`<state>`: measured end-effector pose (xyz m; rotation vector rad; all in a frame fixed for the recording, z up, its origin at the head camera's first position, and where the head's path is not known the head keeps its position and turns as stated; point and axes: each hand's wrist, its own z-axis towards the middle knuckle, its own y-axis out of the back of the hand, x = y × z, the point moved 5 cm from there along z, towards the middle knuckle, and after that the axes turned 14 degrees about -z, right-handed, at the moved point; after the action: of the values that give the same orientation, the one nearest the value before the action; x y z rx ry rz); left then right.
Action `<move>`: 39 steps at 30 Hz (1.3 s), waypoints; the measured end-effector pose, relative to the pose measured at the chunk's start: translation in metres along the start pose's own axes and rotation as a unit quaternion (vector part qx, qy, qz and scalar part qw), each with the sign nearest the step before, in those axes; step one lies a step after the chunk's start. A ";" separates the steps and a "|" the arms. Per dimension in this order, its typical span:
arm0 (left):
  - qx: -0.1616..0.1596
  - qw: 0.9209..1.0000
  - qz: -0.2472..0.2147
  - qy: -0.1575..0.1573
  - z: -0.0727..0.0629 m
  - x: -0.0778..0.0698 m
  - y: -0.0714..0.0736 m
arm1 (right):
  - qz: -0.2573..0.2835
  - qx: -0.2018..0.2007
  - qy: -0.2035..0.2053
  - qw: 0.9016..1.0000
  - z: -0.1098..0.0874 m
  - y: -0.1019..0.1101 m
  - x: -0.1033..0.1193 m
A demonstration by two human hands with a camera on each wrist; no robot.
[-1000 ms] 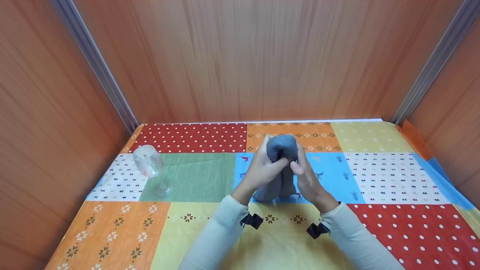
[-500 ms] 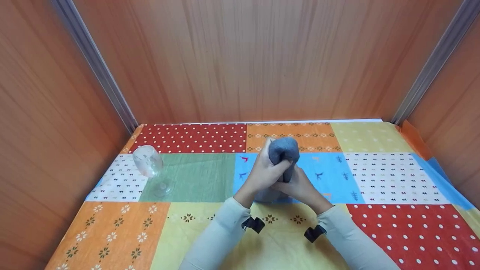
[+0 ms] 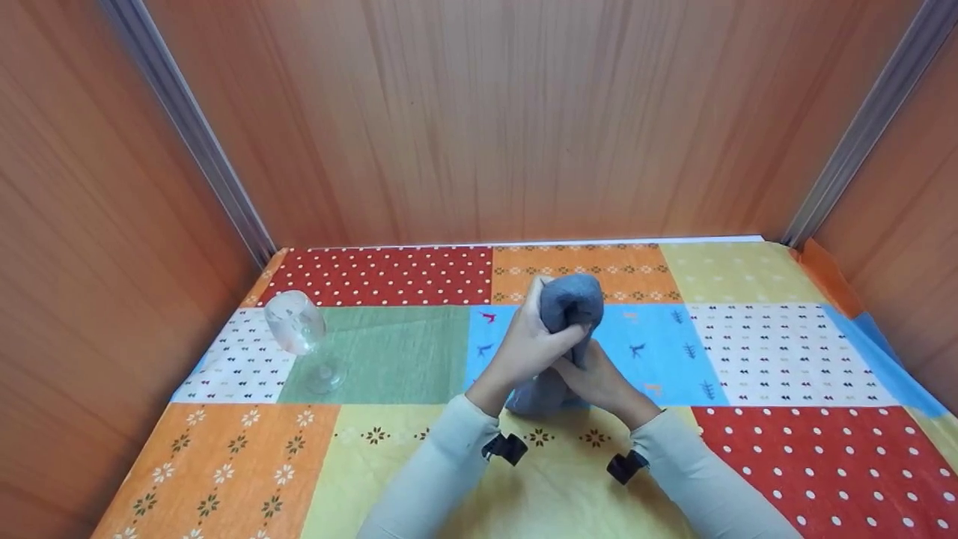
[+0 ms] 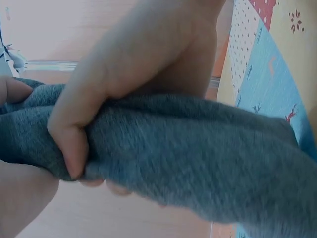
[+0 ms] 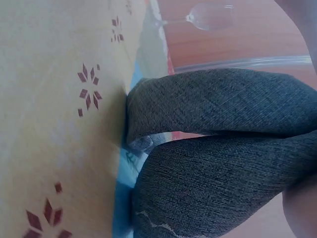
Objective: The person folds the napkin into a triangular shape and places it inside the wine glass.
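A thick grey cloth [image 3: 572,292] stands bunched upright at the table's middle, its top folded into a loop. My left hand [image 3: 524,348] grips it near the top, with the thumb pressed across the front. Just below, my right hand [image 3: 602,382] is wrapped round the cloth. The left wrist view shows the right hand [image 4: 133,64] with its thumb curled over the fabric [image 4: 198,158]. Seen from the right wrist, the cloth's lower part [image 5: 198,99] hangs in two lobes that reach the tabletop. Most fingers on the far side are hidden.
A clear stemmed glass [image 3: 297,322] stands at the left on the patchwork tablecloth [image 3: 404,359]. Wood-look panels [image 3: 524,127] wall in the back and both sides. Black straps with small cameras sit on both wrists.
My right hand has gone from an extended hold beside the cloth to a grip lower down, below the left hand. The cloth's top has shifted slightly right.
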<state>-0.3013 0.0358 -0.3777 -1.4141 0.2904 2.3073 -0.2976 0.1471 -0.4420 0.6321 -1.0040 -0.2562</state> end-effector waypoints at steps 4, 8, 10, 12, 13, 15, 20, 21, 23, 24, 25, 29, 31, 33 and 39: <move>0.023 1.000 0.017 -0.007 -0.002 -0.002 0.007 | -0.016 0.017 -0.015 1.000 0.001 0.006 0.003; 0.048 0.998 0.026 -0.021 -0.007 -0.002 0.016 | -0.015 0.020 -0.030 0.999 0.001 0.017 0.002; 0.056 0.998 0.030 -0.028 -0.009 -0.002 0.022 | -0.008 0.015 -0.031 0.999 0.000 0.023 0.001; 0.062 0.997 0.034 -0.032 -0.012 -0.001 0.028 | -0.001 0.009 -0.026 1.000 0.000 0.028 0.002; 0.063 0.997 0.037 -0.033 -0.013 0.000 0.032 | 0.001 0.007 -0.023 1.000 0.000 0.031 0.002; 0.061 0.997 0.043 -0.030 -0.017 0.002 0.040 | 0.007 0.003 -0.014 1.000 -0.001 0.036 0.002; 0.053 0.995 0.075 -0.030 -0.029 0.006 0.066 | 0.020 -0.012 -0.006 1.000 -0.003 0.049 -0.001; 0.052 0.994 0.088 -0.030 -0.032 0.007 0.072 | 0.025 -0.015 -0.008 1.000 -0.004 0.051 -0.003; 0.046 0.991 0.120 -0.027 -0.037 0.009 0.085 | 0.024 -0.020 -0.016 0.999 -0.006 0.057 -0.007; 0.044 0.990 0.136 -0.023 -0.040 0.010 0.092 | 0.024 -0.021 -0.022 0.999 -0.007 0.059 -0.009; 0.039 0.988 0.150 -0.017 -0.043 0.011 0.099 | 0.020 -0.022 -0.030 0.999 -0.009 0.062 -0.012; 0.013 0.983 0.181 0.014 -0.055 0.014 0.127 | -0.006 -0.028 -0.057 0.998 -0.014 0.075 -0.019; 0.002 0.982 0.184 0.030 -0.061 0.017 0.141 | -0.022 -0.034 -0.069 0.997 -0.017 0.082 -0.022; -0.006 0.981 0.186 0.049 -0.069 0.021 0.154 | -0.030 -0.039 -0.080 0.996 -0.019 0.088 -0.025; -0.032 0.971 0.206 0.113 -0.094 0.035 0.196 | -0.068 -0.057 -0.107 0.990 -0.025 0.108 -0.035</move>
<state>-0.3283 -0.1666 -0.4593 -1.7952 0.6381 2.4895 -0.3039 0.2596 -0.4112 0.5771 -1.1449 -0.5078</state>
